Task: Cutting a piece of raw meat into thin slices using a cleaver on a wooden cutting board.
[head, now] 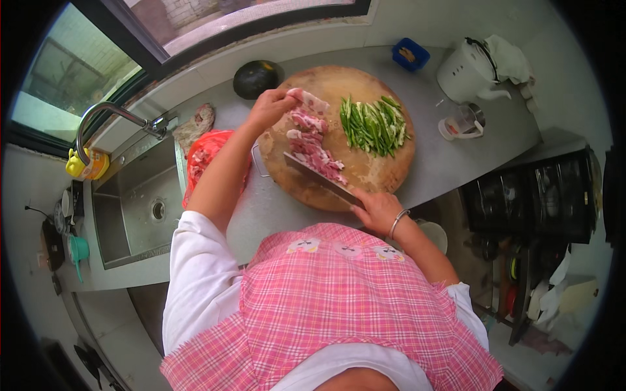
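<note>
On a round wooden chopping board (313,190), slices of raw meat (313,146) lie in a row down the left half. My left hand (271,110) grips one end of a pale, fatty strip of meat (309,99) at the board's upper left edge. In my right hand (379,210) is the handle of a cleaver (325,181), its blade pointing up and left beside the lower end of the sliced meat. Sliced green peppers (374,124) form a pile on the board's right half, apart from the blade.
Left of the board sit a red plastic bag (210,151) holding meat and a steel sink (134,205) with a faucet (112,110). A dark green squash (255,79) rests behind. Rightward stand a blue basket (411,54), a white kettle (464,71) and a clear cup (462,122).
</note>
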The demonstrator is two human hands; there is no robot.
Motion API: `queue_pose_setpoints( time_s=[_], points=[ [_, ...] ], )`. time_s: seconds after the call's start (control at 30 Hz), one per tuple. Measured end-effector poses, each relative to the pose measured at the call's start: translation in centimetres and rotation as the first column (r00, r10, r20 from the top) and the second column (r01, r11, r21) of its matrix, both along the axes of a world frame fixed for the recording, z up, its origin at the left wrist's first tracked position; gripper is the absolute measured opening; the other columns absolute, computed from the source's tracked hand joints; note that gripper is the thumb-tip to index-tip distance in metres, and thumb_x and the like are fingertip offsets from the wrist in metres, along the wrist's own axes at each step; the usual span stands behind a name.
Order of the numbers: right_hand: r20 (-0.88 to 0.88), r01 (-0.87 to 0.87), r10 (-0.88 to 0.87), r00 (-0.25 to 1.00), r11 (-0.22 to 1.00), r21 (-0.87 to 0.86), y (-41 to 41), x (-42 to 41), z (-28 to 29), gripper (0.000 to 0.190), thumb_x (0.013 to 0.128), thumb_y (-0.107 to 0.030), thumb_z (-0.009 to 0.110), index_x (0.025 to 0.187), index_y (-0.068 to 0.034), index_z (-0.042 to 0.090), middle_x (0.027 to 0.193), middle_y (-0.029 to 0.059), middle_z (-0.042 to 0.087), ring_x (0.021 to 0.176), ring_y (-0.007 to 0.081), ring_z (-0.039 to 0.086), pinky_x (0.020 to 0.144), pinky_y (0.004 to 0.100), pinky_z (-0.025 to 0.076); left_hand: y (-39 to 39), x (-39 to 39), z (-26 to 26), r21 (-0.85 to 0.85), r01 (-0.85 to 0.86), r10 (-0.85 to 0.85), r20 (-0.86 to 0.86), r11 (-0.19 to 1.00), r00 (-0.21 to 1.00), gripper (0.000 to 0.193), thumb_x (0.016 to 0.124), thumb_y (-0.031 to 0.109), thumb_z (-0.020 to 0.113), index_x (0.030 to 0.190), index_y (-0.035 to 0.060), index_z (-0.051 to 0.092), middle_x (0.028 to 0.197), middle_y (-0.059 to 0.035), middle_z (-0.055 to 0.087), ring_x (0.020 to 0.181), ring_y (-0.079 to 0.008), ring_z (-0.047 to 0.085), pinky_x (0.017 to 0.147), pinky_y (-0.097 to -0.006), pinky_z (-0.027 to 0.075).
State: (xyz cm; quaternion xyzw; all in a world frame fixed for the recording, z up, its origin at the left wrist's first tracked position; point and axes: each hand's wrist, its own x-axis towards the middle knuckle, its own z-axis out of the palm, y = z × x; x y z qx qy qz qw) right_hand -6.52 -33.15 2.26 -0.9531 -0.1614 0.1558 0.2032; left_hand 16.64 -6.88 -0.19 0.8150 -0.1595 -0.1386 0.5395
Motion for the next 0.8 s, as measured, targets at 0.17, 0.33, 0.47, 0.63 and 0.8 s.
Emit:
queue_pose_setpoints(
  time_s=[0.17, 0.33, 0.47, 0.63, 0.8],
  points=[
    [-0.012, 0.014, -0.013, 1.0, 0.999, 0.036, 0.0, 2.0, -0.5, 0.031, 0.087, -0.026, 0.059, 0.114, -0.013, 0.051, 0.08, 0.0191, 0.065, 0.076, 0.041, 0.062, 0.068, 0.0504, 0.049, 2.2, -3.0, 2.2, -0.329, -0.23, 0.139, -0.278, 0.916, 0.95, 0.022, 0.092, 0.019, 0.053, 0.103, 0.0046, 0.066, 0.092, -0.0013, 0.065, 0.084, -0.0102, 0.061, 0.08, -0.0251, 0.049],
    [0.029, 0.05, -0.055, 0.998, 0.989, 0.138, 0.2, 2.6, -0.6, 0.025, 0.086, -0.023, 0.06, 0.106, -0.01, 0.052, 0.077, 0.0208, 0.064, 0.074, 0.0417, 0.061, 0.065, 0.0488, 0.048, 4.5, -6.6, 0.7, -0.389, -0.439, 0.261, -0.43, 0.81, 0.864, 0.02, 0.09, 0.015, 0.053, 0.1, 0.0034, 0.067, 0.09, -0.0032, 0.068, 0.078, -0.009, 0.06, 0.074, -0.0238, 0.049],
    [0.0, 0.114, -0.114, 0.993, 0.988, 0.108, -0.3, 3.1, -1.1, 0.027, 0.086, -0.024, 0.06, 0.108, -0.01, 0.052, 0.077, 0.0214, 0.064, 0.073, 0.0416, 0.061, 0.065, 0.0484, 0.048, 3.6, -10.8, -2.0, -0.529, -0.466, 0.291, -0.383, 0.709, 0.877, 0.024, 0.089, 0.012, 0.053, 0.107, 0.0016, 0.065, 0.092, -0.0037, 0.068, 0.08, -0.0103, 0.062, 0.076, -0.0247, 0.05],
    [-0.002, 0.109, -0.11, 0.994, 0.981, 0.158, -0.4, 3.3, -1.1, 0.027, 0.088, -0.024, 0.058, 0.108, -0.008, 0.05, 0.077, 0.0232, 0.063, 0.073, 0.044, 0.061, 0.066, 0.0519, 0.047, 1.2, -15.7, -3.7, -0.606, -0.443, 0.219, -0.409, 0.66, 0.886, 0.032, 0.087, 0.007, 0.056, 0.118, 0.0061, 0.061, 0.106, -0.0056, 0.066, 0.094, -0.0156, 0.064, 0.078, -0.0287, 0.05],
    [0.009, 0.116, -0.118, 0.993, 0.985, 0.126, -0.2, 3.0, -1.5, 0.029, 0.087, -0.023, 0.059, 0.111, -0.009, 0.051, 0.076, 0.0219, 0.063, 0.073, 0.0428, 0.061, 0.065, 0.0499, 0.047, 2.0, -17.3, -2.0, 0.416, -0.217, 0.056, 0.365, 0.883, 0.929, 0.045, 0.075, 0.01, 0.067, 0.119, 0.0132, 0.061, 0.109, -0.0093, 0.062, 0.098, -0.0298, 0.06, 0.085, -0.036, 0.047]
  ],
)
